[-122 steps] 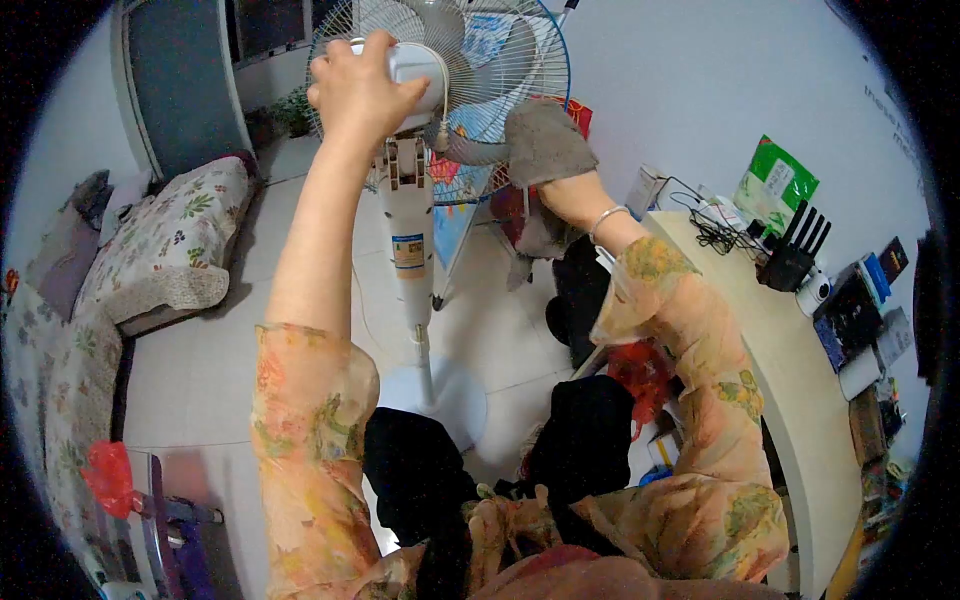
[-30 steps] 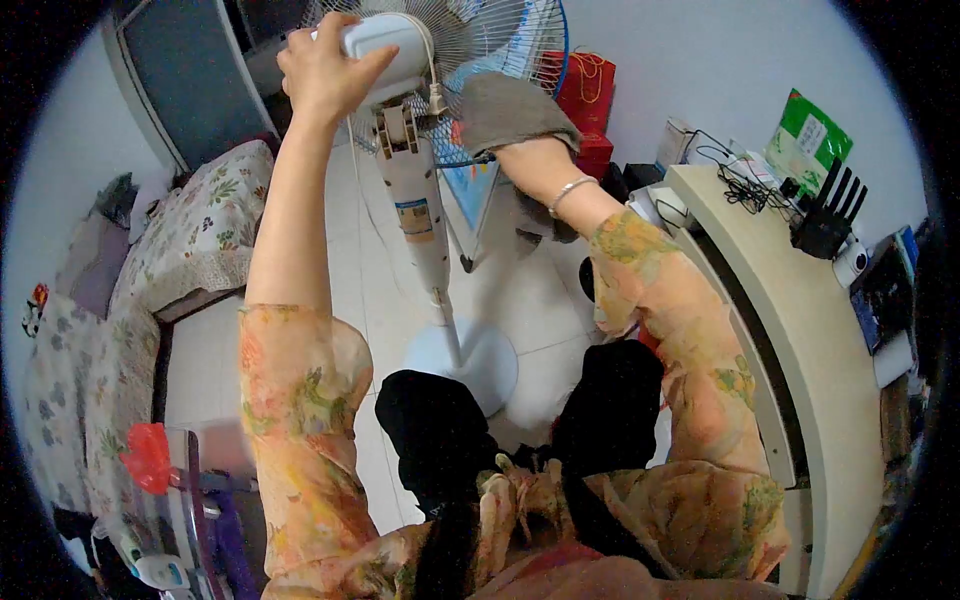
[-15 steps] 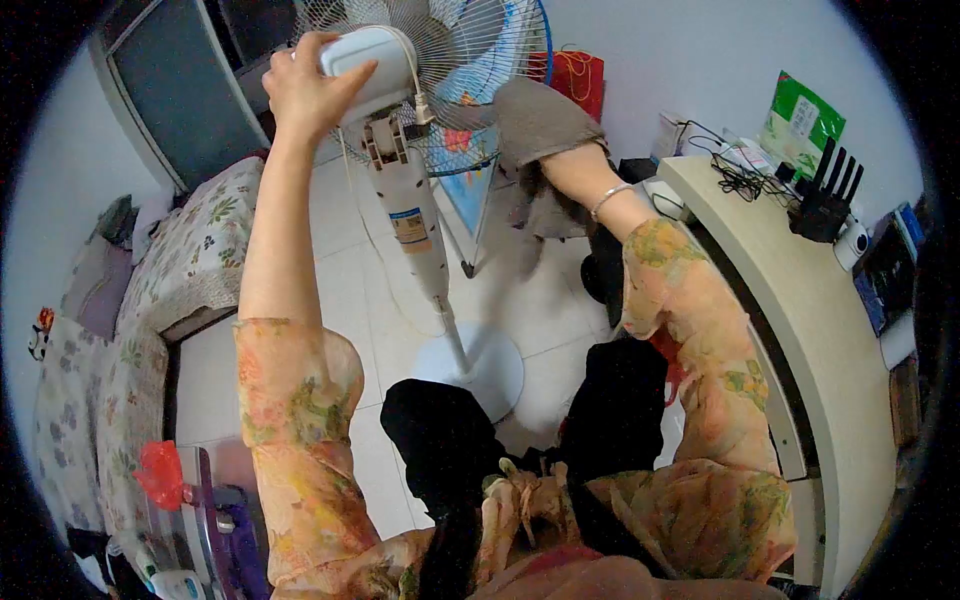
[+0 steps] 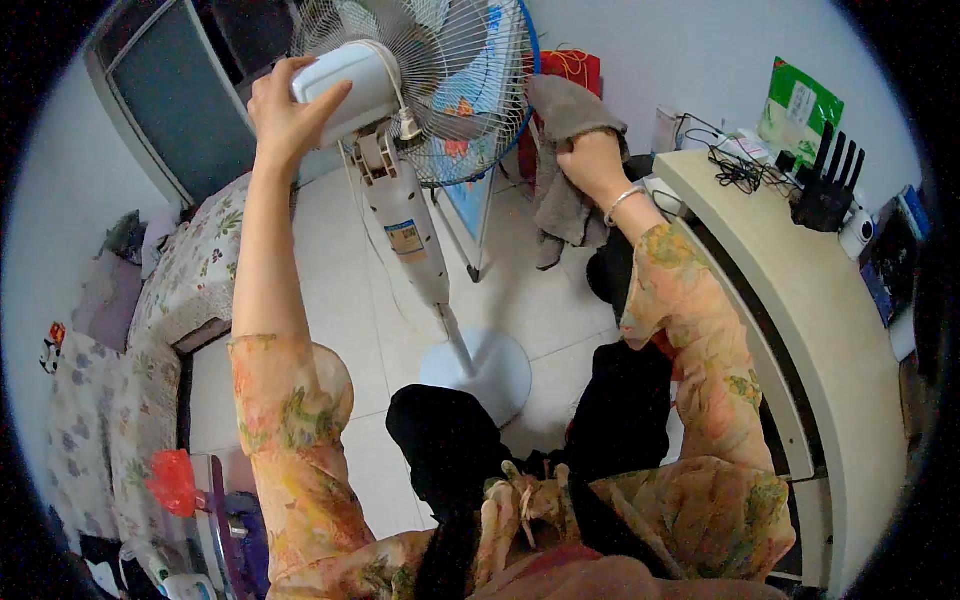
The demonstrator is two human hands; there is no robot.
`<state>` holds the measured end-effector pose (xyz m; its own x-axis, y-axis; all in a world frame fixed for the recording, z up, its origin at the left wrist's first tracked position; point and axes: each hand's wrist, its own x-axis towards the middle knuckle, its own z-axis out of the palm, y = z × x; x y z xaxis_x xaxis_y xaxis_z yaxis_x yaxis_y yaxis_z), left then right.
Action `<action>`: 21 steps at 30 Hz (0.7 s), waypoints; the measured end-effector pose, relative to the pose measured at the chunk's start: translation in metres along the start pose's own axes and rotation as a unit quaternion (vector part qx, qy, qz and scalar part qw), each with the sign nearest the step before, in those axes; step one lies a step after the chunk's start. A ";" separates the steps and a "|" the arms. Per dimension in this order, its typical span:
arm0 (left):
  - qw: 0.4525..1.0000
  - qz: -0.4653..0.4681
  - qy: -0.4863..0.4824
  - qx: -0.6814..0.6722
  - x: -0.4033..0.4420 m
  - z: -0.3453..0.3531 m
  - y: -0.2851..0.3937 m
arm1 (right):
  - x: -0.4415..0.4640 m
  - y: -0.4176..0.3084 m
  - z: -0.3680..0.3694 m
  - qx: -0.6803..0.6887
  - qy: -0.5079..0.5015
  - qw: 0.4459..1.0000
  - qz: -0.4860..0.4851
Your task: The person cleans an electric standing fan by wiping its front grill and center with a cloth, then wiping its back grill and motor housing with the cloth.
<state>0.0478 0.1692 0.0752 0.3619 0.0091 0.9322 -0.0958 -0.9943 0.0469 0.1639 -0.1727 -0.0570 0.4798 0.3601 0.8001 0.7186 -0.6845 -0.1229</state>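
A white pedestal fan (image 4: 408,235) stands on the tiled floor before me, its post tilted and its wire cage (image 4: 465,90) facing away. My left hand (image 4: 285,115) grips the white motor housing (image 4: 352,88) from the left, thumb across its back. To the right of the cage, my right hand (image 4: 598,165) is closed on a grey-brown cloth (image 4: 575,215), which hangs down below the fingers and partly covers them. The round fan base (image 4: 500,385) rests flat on the floor between my knees. A pale cord hangs beside the post.
A curved cream desk (image 4: 790,290) on the right bears a black router (image 4: 825,190), tangled cables (image 4: 740,170) and a green packet (image 4: 800,105). At left is a sofa with a floral cover (image 4: 200,265). A red bag (image 4: 570,70) and a folded board (image 4: 465,205) stand behind the fan.
My right hand has drawn the cloth right and down, away from the cage, and the cloth now hangs. The fan head has shifted slightly left and down in view with my left hand on it.
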 end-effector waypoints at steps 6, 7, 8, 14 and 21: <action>1.000 0.007 -0.006 0.010 0.000 0.000 -0.001 | 0.020 -0.026 -0.009 0.104 0.093 0.990 0.003; 1.000 0.003 -0.010 0.006 0.001 0.000 -0.002 | 0.021 -0.028 -0.010 0.080 0.082 0.993 0.012; 1.000 0.000 -0.014 0.002 0.001 0.000 -0.002 | 0.021 -0.029 -0.011 0.083 0.087 0.993 0.000; 1.000 -0.002 0.002 -0.007 0.000 -0.002 0.005 | 0.016 -0.042 -0.025 0.042 0.045 0.998 0.016; 0.998 -0.002 -0.019 -0.064 0.002 -0.004 0.000 | 0.005 -0.032 -0.016 0.055 0.043 0.997 -0.032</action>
<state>0.0445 0.1699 0.0785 0.3978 0.0057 0.9174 -0.2119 -0.9724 0.0980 0.1350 -0.1594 -0.0395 0.3905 0.3414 0.8550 0.7990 -0.5870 -0.1305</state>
